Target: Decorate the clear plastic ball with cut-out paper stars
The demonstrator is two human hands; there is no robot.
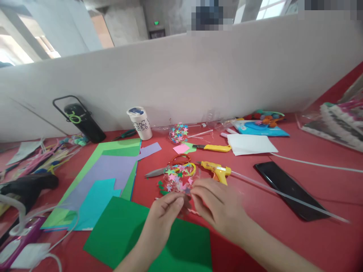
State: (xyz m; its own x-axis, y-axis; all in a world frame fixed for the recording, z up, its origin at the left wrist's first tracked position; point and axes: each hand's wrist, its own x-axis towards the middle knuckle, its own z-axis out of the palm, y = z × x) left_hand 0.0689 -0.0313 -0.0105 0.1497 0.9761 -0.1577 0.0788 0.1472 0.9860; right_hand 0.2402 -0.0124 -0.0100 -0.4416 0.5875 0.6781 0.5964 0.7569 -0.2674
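Observation:
A see-through ball covered in small coloured stars [179,177] is just beyond my fingertips. My left hand [163,211] is closed in a pinch at its near side. Close beside it, my right hand [214,202] is also pinched, thumb against fingers. What lies between the fingertips is too small and blurred to name. Behind the ball are scissors [156,172] with red and yellow handles, partly hidden by it. A yellow glue gun [217,170] with a long clear glue stick lies to the right. Beneath my left wrist is a dark green sheet [113,226].
Coloured sheets [96,172] are stacked at left. Farther back stand a black bottle [87,122], a white cup [141,126] and a second starred ball [178,133]. A yellow cutter [217,148] lies beyond the glue gun, a black phone [289,190] at right.

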